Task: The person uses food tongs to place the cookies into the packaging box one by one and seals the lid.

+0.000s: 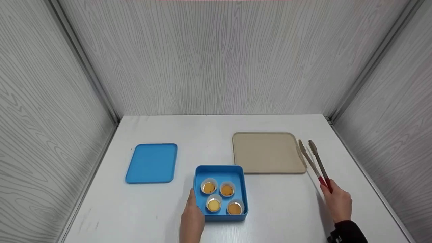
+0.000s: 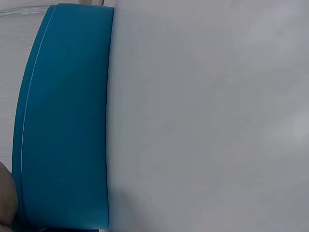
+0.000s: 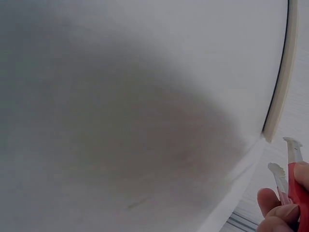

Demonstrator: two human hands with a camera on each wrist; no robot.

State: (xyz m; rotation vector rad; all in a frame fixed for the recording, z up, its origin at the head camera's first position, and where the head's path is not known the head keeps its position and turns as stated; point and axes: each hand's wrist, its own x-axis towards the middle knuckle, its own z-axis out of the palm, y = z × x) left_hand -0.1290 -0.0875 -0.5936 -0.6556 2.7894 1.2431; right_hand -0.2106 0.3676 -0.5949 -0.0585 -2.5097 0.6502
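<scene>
A blue square box (image 1: 220,171) stands on the white table in the head view, holding several small tarts (image 1: 213,205) in pale paper cups. My left hand (image 1: 192,219) touches the outside of its left wall near the front corner, fingers extended; the lower fingers are hidden. The left wrist view shows a side wall of the box (image 2: 67,116) and part of a finger (image 2: 6,195) at its rim. On the right, my right hand (image 1: 337,202) grips metal tongs (image 1: 319,162) by their red handles. The tongs' arms are spread and hold nothing, tips beside the beige tray.
A beige tray (image 1: 270,152) lies behind and right of the box. A flat blue square lid or tray (image 1: 152,163) lies to the left. Grey wood-grain panels (image 1: 219,57) close the table in at the back and on both sides.
</scene>
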